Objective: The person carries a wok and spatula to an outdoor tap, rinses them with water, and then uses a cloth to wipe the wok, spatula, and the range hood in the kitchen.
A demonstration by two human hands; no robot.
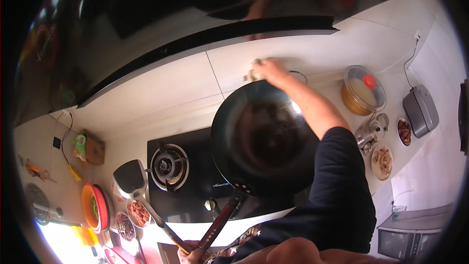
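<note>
My left hand is closed around the wooden handle end of a metal wok spatula, and it also touches the dark red handle of a large black wok. The wok sits over the right side of a black glass gas hob. My right hand reaches past the wok's far rim and presses a crumpled, light-coloured cloth against the pale tiled wall. The hand is slightly blurred.
A gas burner lies left of the wok. Bowls of raw meat and a pink basin stand at left. At right are a lidded tub, a plate of food and a grey appliance. The range hood hangs above.
</note>
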